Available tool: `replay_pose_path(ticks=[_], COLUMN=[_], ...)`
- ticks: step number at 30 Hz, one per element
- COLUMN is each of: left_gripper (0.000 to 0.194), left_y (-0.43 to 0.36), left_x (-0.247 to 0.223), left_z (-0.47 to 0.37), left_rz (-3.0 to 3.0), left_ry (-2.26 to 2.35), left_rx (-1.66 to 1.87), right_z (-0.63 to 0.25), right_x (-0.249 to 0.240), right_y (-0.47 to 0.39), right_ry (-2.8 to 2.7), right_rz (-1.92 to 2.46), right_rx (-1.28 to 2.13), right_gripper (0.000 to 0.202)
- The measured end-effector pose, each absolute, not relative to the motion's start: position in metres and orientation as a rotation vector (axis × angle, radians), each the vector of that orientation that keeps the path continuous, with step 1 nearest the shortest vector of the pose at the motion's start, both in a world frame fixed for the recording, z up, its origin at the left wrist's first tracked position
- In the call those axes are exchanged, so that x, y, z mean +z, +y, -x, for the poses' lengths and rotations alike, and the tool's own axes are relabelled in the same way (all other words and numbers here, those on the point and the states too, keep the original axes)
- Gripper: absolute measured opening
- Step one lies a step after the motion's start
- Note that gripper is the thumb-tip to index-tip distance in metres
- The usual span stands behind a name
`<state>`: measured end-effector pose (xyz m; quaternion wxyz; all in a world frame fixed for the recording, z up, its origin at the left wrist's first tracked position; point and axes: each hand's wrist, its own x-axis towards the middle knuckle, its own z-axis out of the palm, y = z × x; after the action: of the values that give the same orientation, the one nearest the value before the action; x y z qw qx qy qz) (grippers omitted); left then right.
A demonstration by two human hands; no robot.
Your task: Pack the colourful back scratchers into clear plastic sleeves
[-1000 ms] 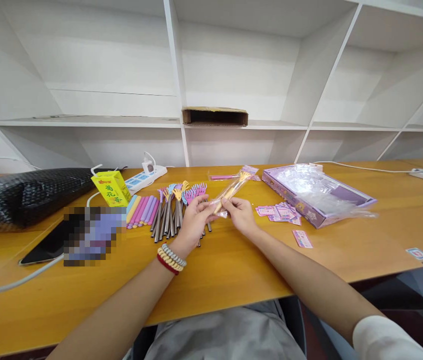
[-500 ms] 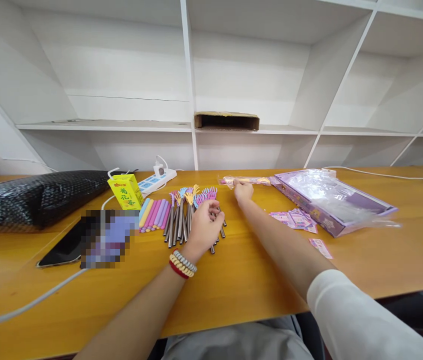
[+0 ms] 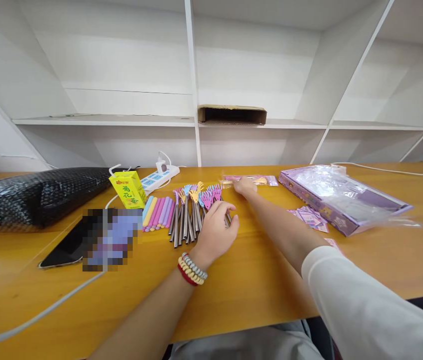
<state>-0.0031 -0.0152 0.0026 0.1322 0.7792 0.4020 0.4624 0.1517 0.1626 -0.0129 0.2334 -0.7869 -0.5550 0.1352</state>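
Note:
My left hand [image 3: 217, 234] hovers over the near right side of a bunch of back scratchers [image 3: 186, 220], thumb and curled fingers apart, with nothing seen in it. The scratchers have metal rods and small hand-shaped heads in pink, purple, blue and orange; my hand hides some of the rods. Farther off, my right hand [image 3: 246, 185] has its fingers closed over a slim clear plastic packet [image 3: 269, 180] with pink and yellow-orange contents. The fingertips are partly hidden and slightly blurred. Pastel sticks [image 3: 158, 212] lie in a row left of the scratchers.
On the right are a purple box [image 3: 341, 220] with clear plastic in it and pink printed cards [image 3: 312, 218]. Leftward stand a yellow drink carton [image 3: 129, 190], a power strip [image 3: 162, 179], a black tablet-like device [image 3: 71, 240], a cable and a black-wrapped bundle [image 3: 42, 200]. Shelves rise behind.
My left hand has shifted right and its thumb has spread from the fingers. The packet lies flatter and farther from the purple box, with my right hand still at it. The view has turned slightly.

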Motion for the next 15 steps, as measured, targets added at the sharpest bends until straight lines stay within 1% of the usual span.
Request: replay_pose_path(ticks=[3,7,10,12,15], left_gripper=[0.010,0.010,0.010,0.010,0.010], left_y=[-0.015,-0.015,-0.015,-0.015,-0.015], left_x=[0.002,0.000,-0.001,0.000,0.000], left_z=[0.003,0.002,0.002,0.002,0.002], left_rz=[-2.280,-2.297,-2.308,-2.323,-2.339], left_ry=[1.164,1.170,1.172,1.167,1.166], left_rx=[1.329,1.324,1.315,1.298,1.270], right_z=[-0.156,-0.170,-0.187,-0.198,-0.210], right_x=[-0.012,-0.018,-0.023,-0.025,-0.028], right_y=[0.153,0.138,0.134,0.136,0.141], right_ry=[-1.681,-1.875,-1.959,-1.955,-1.916], right_rz=[2.147,2.051,2.050,2.094,2.141], right_rx=[0.273,0.067,-0.113,-0.147,-0.107], right_gripper=[0.059,0.042,0.040,0.037,0.032])
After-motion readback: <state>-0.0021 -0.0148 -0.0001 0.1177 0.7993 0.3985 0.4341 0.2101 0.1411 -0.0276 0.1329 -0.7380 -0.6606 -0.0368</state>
